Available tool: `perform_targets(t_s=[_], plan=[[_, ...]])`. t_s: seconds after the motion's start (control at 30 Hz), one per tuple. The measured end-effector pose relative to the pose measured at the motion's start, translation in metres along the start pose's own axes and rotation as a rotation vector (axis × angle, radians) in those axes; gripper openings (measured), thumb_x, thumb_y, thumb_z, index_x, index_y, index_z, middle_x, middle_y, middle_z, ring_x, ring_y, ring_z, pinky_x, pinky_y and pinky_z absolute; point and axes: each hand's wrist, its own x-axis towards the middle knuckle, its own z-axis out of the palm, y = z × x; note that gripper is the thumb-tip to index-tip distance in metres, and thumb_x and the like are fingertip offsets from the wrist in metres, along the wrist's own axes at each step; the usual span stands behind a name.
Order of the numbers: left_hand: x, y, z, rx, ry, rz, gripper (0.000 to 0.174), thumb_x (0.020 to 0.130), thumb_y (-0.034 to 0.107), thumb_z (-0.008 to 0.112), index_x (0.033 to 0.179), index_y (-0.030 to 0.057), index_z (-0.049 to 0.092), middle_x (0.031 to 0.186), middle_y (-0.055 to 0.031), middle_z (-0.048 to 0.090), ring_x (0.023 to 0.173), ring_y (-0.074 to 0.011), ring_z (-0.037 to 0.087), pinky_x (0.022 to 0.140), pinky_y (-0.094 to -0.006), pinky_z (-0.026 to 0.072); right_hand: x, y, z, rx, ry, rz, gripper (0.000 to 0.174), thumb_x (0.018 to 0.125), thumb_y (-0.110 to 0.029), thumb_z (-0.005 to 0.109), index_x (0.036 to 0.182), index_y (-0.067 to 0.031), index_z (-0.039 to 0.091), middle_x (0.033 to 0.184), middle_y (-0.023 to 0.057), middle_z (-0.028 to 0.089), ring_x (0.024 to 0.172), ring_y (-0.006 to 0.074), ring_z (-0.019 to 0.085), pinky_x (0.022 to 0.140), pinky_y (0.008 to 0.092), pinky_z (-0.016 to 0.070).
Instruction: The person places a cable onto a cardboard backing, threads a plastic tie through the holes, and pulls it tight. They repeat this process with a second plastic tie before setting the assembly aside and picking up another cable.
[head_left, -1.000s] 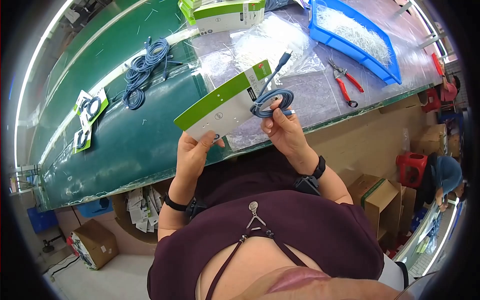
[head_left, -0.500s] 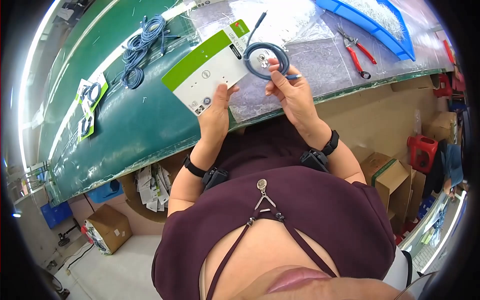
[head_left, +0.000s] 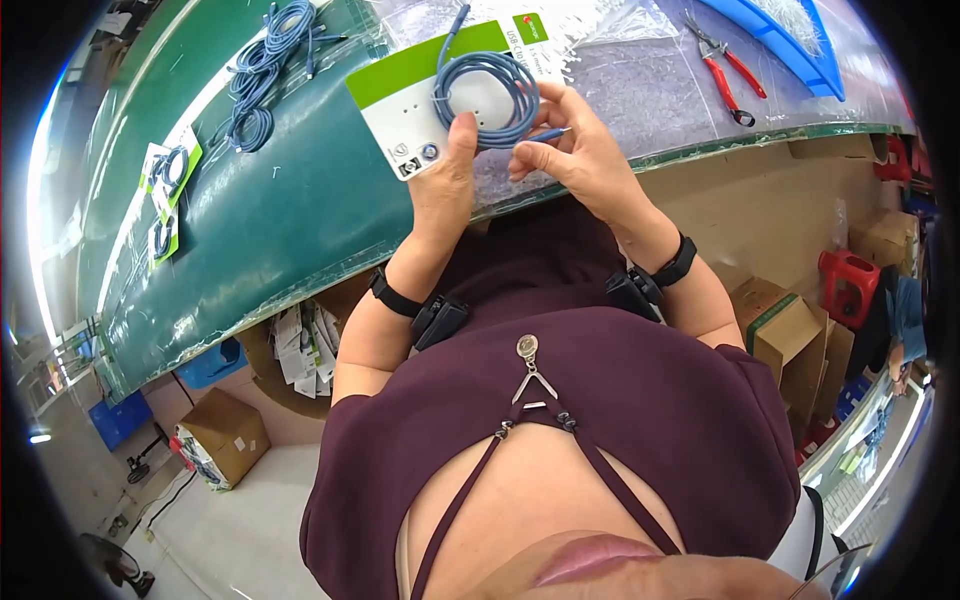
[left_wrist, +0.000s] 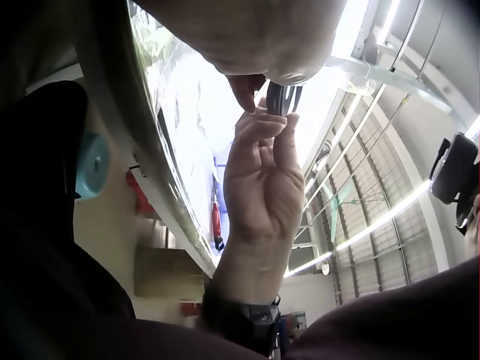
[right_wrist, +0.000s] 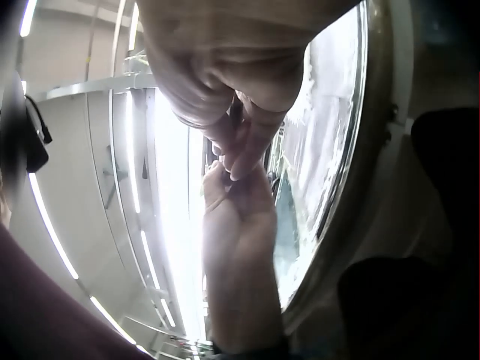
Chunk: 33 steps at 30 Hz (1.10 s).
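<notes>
In the head view, my left hand (head_left: 445, 185) grips a green-and-white cardboard card (head_left: 385, 115) by its lower edge, thumb on the printed front. A coiled blue-grey USB cable (head_left: 487, 133) overlaps the card's front, one plug end sticking up past the top edge. Fingers of my right hand (head_left: 585, 145) pinch the coil's right side, where the other plug points right. Seen from the left wrist, the right hand (left_wrist: 262, 180) holds the dark coil edge (left_wrist: 283, 97). The right wrist view shows both hands close together, the left hand (right_wrist: 240, 217) beyond the right.
Several loose blue-grey cables (head_left: 270, 75) lie on the green table (head_left: 290, 200). Carded cables (head_left: 170, 180) lie at its left. Red-handled pliers (head_left: 725, 70) lie at the right, near a blue tray (head_left: 790, 35). Cardboard boxes (head_left: 775, 330) stand below the table.
The coil has moved left from the card's right end to lie over its printed front. The left thumb has shifted up to the coil's lower edge, and the card has tilted flatter.
</notes>
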Motion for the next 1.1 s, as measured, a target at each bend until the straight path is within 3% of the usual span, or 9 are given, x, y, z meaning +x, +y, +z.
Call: perform_targets(t_s=[0.1, 0.23, 0.5, 1.1], plan=[[0.002, 0.012, 0.005, -0.185, -0.002, -0.109, 0.029, 0.096, 0.017, 0.053, 0.118, -0.0013, 0.049, 0.105, -0.0088, 0.061, 0.090, -0.0160, 0.063, 0.071, -0.0317, 0.0561, -0.006, 0.002, -0.004, -0.124, 0.060, -0.219, 0.018, 0.089, -0.004, 0.062, 0.104, 0.0031, 0.056, 0.086, 0.0069, 0.060, 0.072, 0.0116, 0.063, 0.068, 0.0259, 0.0544], [0.004, 0.009, 0.001, -0.329, 0.001, -0.252, 0.028, 0.096, 0.015, 0.051, 0.120, -0.0003, 0.048, 0.106, -0.0100, 0.061, 0.090, -0.0170, 0.064, 0.068, -0.0329, 0.0582, -0.006, -0.008, -0.030, -0.421, 0.012, -0.128, 0.019, 0.089, -0.002, 0.061, 0.107, 0.0020, 0.056, 0.085, 0.0070, 0.061, 0.071, 0.0111, 0.062, 0.065, 0.0244, 0.0542], [0.003, 0.000, -0.003, -0.400, -0.026, -0.343, 0.026, 0.097, 0.017, 0.050, 0.116, -0.0010, 0.049, 0.101, -0.0114, 0.063, 0.082, -0.0188, 0.065, 0.062, -0.0310, 0.0564, 0.003, -0.025, -0.036, -0.093, -0.084, 0.229, 0.016, 0.094, -0.012, 0.057, 0.105, -0.0002, 0.057, 0.079, 0.0048, 0.062, 0.064, 0.0083, 0.062, 0.057, 0.0220, 0.0540], [-0.002, 0.002, -0.005, -0.448, -0.010, -0.337, 0.026, 0.097, 0.017, 0.050, 0.116, -0.0009, 0.049, 0.100, -0.0108, 0.063, 0.080, -0.0176, 0.064, 0.060, -0.0307, 0.0550, -0.002, -0.030, -0.030, -0.158, -0.150, 0.147, 0.018, 0.096, -0.015, 0.053, 0.105, 0.0006, 0.057, 0.083, 0.0066, 0.062, 0.067, 0.0111, 0.064, 0.064, 0.0239, 0.0561]])
